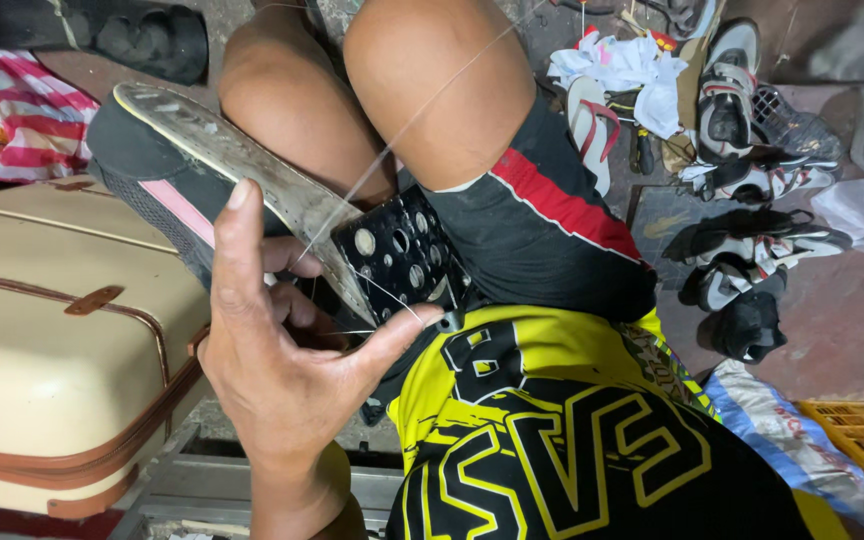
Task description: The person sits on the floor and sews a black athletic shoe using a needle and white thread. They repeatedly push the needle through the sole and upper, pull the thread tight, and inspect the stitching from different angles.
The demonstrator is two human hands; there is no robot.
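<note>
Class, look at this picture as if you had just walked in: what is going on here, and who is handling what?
A seated person holds a worn shoe sole-up against the bare knees. The left hand grips the shoe's sole edge, its thumb and fingers pinching a thin thread that runs taut up past the knees. The right hand is out of view. A cream suitcase sits on the left, and more shoes lie scattered on the floor to the right.
</note>
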